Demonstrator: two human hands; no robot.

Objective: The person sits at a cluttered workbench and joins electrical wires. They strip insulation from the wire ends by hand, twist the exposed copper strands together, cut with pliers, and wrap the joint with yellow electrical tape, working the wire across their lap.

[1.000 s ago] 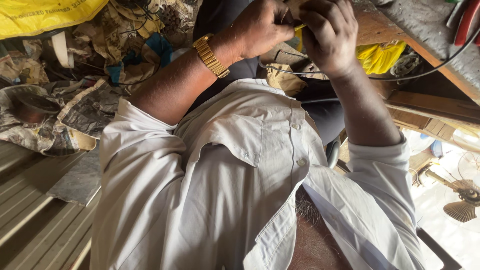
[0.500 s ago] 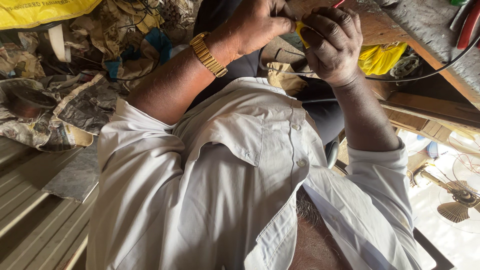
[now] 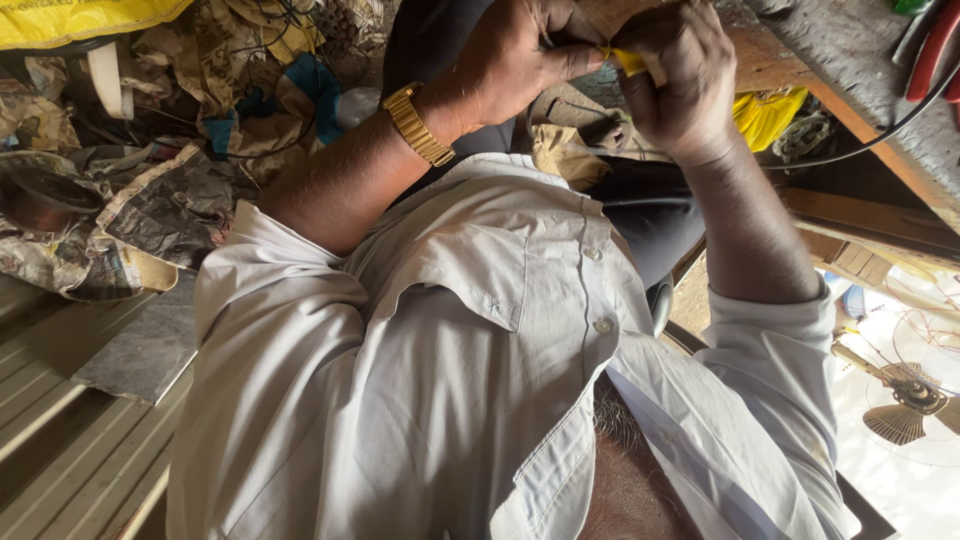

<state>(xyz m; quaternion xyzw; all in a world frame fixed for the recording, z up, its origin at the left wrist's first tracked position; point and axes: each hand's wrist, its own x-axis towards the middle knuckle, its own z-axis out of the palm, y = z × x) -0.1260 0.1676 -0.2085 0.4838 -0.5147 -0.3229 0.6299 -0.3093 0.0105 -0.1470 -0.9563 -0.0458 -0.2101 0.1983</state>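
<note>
My left hand [image 3: 520, 60], with a gold watch [image 3: 420, 125] on its wrist, and my right hand [image 3: 680, 75] meet near the top of the head view, above my white shirt [image 3: 450, 360]. Between them is a small yellow piece [image 3: 627, 60]. The left thumb and fingers pinch one end of it. The right hand is closed in a fist around the other end, hiding most of it. A thin dark wire seems to run through the left fingers.
A wooden bench edge [image 3: 800, 70] runs along the top right, with red-handled pliers [image 3: 935, 50] and a black cable [image 3: 885, 125] on it. Yellow cloth [image 3: 765, 110] hangs below. Crumpled newspaper [image 3: 150, 210] and scraps lie at left. A fan [image 3: 905, 405] stands at lower right.
Both hands have stayed together on the yellow piece, shifting slightly. The right fist has turned and closed more over it, and the left fingers now pinch its end.
</note>
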